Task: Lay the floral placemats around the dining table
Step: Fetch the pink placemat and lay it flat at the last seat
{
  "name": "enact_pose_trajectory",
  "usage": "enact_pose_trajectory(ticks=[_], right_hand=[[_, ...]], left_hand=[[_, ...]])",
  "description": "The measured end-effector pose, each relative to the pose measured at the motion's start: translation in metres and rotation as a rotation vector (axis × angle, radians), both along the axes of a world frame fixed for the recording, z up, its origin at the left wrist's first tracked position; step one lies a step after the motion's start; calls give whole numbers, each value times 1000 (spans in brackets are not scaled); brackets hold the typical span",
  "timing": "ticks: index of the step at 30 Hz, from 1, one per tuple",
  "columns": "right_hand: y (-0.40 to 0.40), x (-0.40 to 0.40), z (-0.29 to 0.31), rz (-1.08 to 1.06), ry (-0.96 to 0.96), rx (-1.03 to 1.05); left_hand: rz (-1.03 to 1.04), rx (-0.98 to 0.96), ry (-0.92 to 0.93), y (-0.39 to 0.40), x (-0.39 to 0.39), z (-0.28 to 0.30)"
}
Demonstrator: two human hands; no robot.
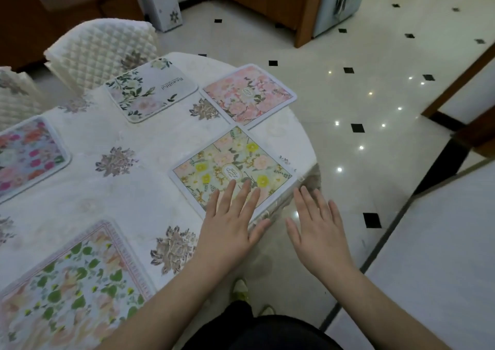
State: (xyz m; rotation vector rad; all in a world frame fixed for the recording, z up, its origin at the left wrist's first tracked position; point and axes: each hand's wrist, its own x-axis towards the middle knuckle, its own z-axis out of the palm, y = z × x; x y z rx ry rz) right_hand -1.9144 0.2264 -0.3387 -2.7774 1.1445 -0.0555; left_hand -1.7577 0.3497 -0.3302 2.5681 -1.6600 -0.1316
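1. Head view shows me a round dining table (150,140) under a cream embroidered tablecloth, with five rectangular floral placemats lying flat around it.
2. My left hand (230,223) lies flat, fingers straight and spread, pressing on the near corner of the yellow-and-peach flowered placemat (230,167) at the table's right edge.
3. My right hand (318,223) hangs just beside that mat, off the table rim, fingers straight and apart, gripping nothing; I cannot tell whether its fingertips brush the mat's edge.
4. Already placed, as I judge it: a pink blossom placemat (249,95) at the far right, touching or nearly touching the yellow one corner to corner; a pale placemat with green leaves and printed lettering (151,90) at the far side; a blue placemat with bright pink flowers (29,154) at the left; a green-leaf placemat with a pink patterned border (72,282) nearest me.
5. I see no spare mats in either hand, so laying looks nearly finished; what remains seems only squaring this last mat.
6. Two quilted cream chairs (104,44) stand behind the table.
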Motion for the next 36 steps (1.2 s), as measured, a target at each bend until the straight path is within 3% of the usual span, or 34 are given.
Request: enact_pose_trajectory(ticks=[11, 21, 36], right_hand=[[-53, 3, 3, -126, 125, -61], [-92, -40, -4, -396, 109, 9], [-249, -106, -3, -414, 76, 131]], left_hand=[[-209, 1, 48, -82, 15, -14], [-431, 1, 35, -168, 2, -8], [-493, 65, 6, -340, -68, 4]])
